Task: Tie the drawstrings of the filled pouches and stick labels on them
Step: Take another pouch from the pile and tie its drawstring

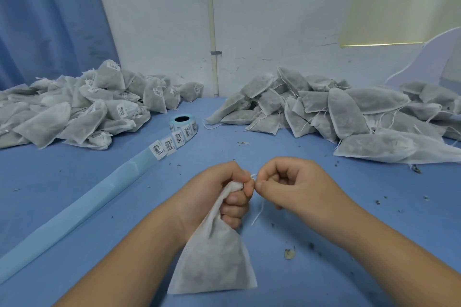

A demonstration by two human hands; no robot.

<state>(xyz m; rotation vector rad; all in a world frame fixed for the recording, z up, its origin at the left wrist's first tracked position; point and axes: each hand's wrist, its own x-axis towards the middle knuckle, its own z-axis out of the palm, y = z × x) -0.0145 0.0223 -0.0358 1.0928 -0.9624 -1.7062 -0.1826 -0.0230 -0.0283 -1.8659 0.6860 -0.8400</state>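
A filled white pouch (214, 259) hangs low in the middle, its bunched neck gripped in my left hand (219, 194). My right hand (294, 184) pinches the white drawstring (258, 214) right at the neck, fingertips against my left hand; a loose end dangles below. A roll of barcode labels (183, 126) stands on the blue table, its strip (164, 147) trailing toward me on the left. Labelled pouches (82, 109) are heaped at the back left, unlabelled pouches (349, 109) with loose strings at the back right.
A long strip of bare blue label backing (74, 212) runs diagonally across the left of the table (324, 269). Small dried crumbs (289, 254) lie scattered on the right. A white wall with a pipe (212, 32) stands behind, a blue curtain (45, 20) at the left.
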